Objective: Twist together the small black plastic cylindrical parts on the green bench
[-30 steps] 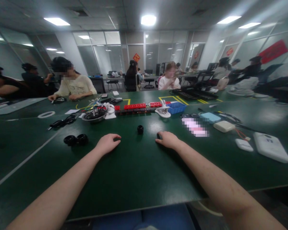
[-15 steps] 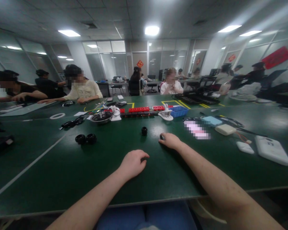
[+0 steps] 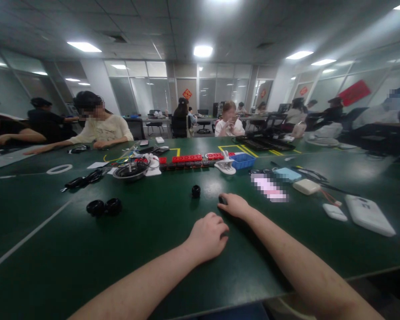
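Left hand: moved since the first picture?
Yes, rightward: the left hand, first left of the small round glossy black object, is now slightly right and nearer the camera.

Left hand: we see it uncovered (image 3: 208,235), with a rounded back, smooth knuckles and slim fingers (image 3: 217,222).
Right hand: ours is just as bare (image 3: 235,205), narrow at the wrist and smooth across the back.
Left forearm: bare along the length we can see (image 3: 146,278), smooth and widening away from the wrist.
Right forearm: bare too (image 3: 296,253), fuller toward the elbow, with a few small, faint spots (we had to look twice for those).
Lap: we make out a sliver of dark blue cloth (image 3: 235,313), its weave too dim to read.
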Tool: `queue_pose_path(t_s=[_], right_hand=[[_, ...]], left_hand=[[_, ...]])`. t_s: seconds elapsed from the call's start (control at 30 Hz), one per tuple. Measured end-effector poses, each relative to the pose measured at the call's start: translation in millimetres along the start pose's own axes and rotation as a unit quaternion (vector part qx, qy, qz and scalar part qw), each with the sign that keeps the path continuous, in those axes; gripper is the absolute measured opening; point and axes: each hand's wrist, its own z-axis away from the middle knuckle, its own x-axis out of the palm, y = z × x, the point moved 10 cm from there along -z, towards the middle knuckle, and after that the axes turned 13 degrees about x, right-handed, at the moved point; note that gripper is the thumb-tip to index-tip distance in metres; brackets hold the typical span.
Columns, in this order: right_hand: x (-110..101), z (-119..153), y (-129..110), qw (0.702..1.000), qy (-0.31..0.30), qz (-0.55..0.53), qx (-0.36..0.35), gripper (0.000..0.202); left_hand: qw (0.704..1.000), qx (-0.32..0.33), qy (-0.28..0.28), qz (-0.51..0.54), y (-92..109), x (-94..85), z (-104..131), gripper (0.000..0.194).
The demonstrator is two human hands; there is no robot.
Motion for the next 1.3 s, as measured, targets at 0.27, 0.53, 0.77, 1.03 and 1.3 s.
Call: queue_pose_path(t_s=[0.27, 0.53, 0.77, 1.03, 1.3], right_hand=[[-23.8, 8.8, -5.2, 0.994, -0.043, -0.093, -0.029, 0.022], [-12.7, 70.4, -64.5, 0.898, -0.3, -0.213, -0.24, 0.042], [1.7, 72.1, -85.7, 0.883, -0.285, -0.252, -0.276, 0.049], [-4.0, 72.5, -89.5, 0.894, -0.25, -0.238, -0.285, 0.051], [-3.2, 71.7, -90.1, 0.908, -0.235, -0.238, -0.253, 0.047]], left_hand=[[0.998, 0.026, 0.053, -0.026, -8.4, -9.7, -11.6, 0.072], [0.988, 0.03, 0.147, -0.022, -24.4, -5.0, -5.0, 0.096], [0.982, -0.001, 0.186, 0.018, -40.5, -9.0, 1.1, 0.079], [0.981, -0.031, 0.168, 0.09, -55.2, -5.7, 17.6, 0.085], [0.986, -0.079, -0.058, 0.134, -75.1, 18.6, 62.0, 0.073]])
